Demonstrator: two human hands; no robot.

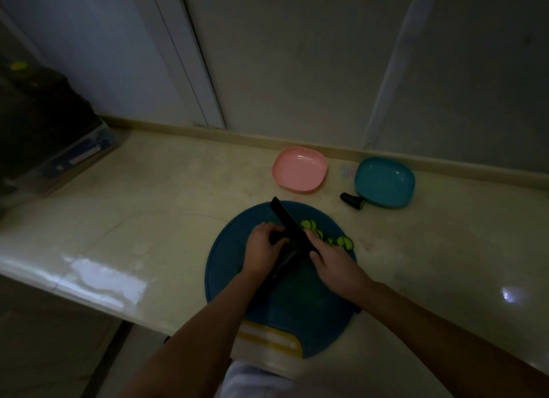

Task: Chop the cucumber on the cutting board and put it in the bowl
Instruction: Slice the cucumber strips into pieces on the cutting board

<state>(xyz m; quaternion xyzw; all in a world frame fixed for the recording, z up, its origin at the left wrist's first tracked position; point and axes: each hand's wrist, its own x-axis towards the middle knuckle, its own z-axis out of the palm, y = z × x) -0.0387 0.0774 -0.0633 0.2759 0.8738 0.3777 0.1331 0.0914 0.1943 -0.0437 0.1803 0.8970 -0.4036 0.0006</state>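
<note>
Cucumber, dark green and glossy (283,264), lies on the round blue plastic cutting board (228,264), its long axis running from near-left to far-right, with the left hand (263,246) curled over it. The black-bladed knife (289,223) crosses its right end, with pale green slices (326,238) just beyond; the right hand (335,267) seems clamped on the handle, though the light is poor. The pink square plastic bowl (300,170) and the teal plastic bowl (384,182) stand behind, nearer the right hand.

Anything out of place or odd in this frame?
A dark stub, seemingly a cucumber end, lies on the counter beside the teal bowl, off the cutting board where the slices sit. Otherwise nothing stands out, though the scene is very dim.
</note>
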